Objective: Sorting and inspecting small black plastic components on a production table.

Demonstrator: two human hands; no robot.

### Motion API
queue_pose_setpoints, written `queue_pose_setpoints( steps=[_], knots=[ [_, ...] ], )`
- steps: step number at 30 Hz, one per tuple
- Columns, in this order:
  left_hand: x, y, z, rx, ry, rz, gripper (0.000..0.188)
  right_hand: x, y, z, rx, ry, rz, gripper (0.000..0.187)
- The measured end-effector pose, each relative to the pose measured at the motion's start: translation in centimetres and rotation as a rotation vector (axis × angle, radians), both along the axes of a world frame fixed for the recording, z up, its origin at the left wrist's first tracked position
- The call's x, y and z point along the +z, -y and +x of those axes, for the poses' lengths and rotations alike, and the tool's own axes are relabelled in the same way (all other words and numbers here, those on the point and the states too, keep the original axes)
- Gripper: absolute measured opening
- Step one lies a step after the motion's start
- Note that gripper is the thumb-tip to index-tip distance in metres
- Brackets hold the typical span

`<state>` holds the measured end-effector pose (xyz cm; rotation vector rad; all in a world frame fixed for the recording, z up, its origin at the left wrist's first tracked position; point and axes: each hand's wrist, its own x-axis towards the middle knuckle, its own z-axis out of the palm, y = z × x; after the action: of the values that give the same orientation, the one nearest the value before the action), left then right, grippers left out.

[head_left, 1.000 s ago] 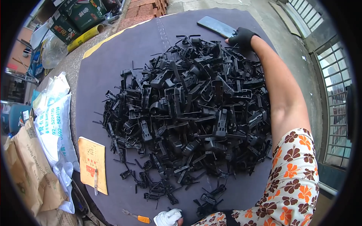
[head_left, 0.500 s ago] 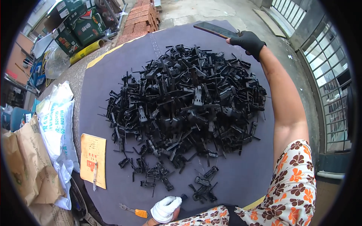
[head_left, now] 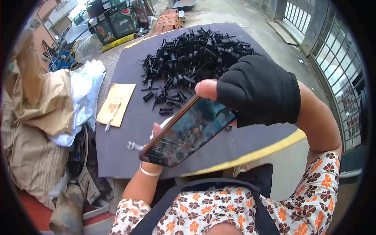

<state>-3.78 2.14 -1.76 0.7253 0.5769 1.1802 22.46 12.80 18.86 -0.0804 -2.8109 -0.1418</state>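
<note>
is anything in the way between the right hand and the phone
Nothing visible beyond the black glove it wears: the right hand holds the phone by its upper end. The left hand is mostly hidden behind the phone's lower part.

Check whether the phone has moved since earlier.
Yes: the phone came nearer, from beyond the pile of black parts to its near side.

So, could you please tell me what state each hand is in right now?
Left hand: mostly hidden behind the phone; its grip cannot be told.
Right hand: closed, holding the phone.
</note>
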Motion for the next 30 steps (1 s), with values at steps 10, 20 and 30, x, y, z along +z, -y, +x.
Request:
queue_pose_setpoints(
  steps=[10,20,30],
  knots=[
    [11.5,10.4,1.2,-0.508,-0.109,0.092,0.087,0.5,15.0,-0.9,-0.168,-0.044,0.109,0.074],
    [9.3,14.2,-0.6,-0.311,0.352,0.117,0.091,-9.3,16.3,-0.3,-0.646,-0.807,-0.617,0.044],
    [8.9,12.6,-1.5,-0.105,0.284,0.134,0.081,-15.1,11.7,-2.3,-0.537,-0.92,-0.767,0.019]
  ],
)
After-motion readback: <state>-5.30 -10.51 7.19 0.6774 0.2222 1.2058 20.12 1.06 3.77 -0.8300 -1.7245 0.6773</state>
